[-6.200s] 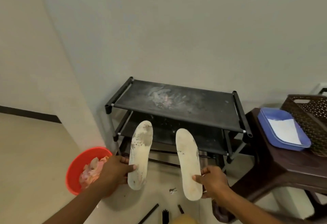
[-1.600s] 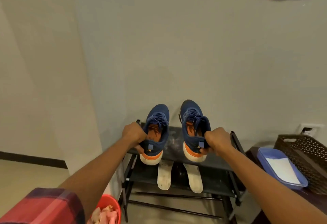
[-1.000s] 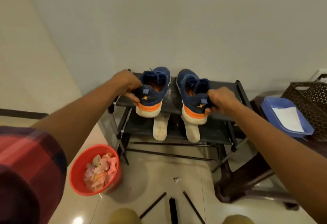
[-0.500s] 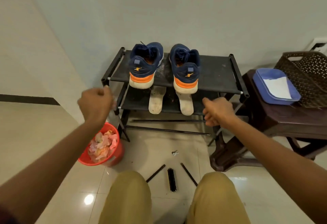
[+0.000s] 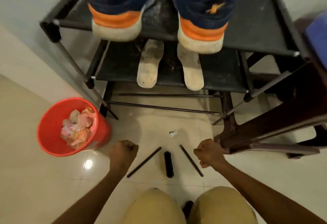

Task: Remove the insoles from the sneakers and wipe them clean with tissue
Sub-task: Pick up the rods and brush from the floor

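Both hands have dropped back from the rack (image 5: 256, 29): left hand (image 5: 123, 151) and right hand (image 5: 208, 153) now hang low over the floor (image 5: 44, 188), fingers clenched on nothing. The sneakers (image 5: 116, 8) stand on its top shelf, heels past the edge, probably parked to free the hands. The insoles (image 5: 149, 64) lie side by side on the shelf below, ends poking forward within easy reach, both greyed and smudged. Crumpled tissue (image 5: 77, 128) fills the bin (image 5: 51, 146).

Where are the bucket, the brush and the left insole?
Bucket (image 5: 48, 132): head view, bare red inner wall.
Brush (image 5: 169, 164): head view, middle of its bristles.
Left insole (image 5: 148, 68): head view, middle of its visible part.
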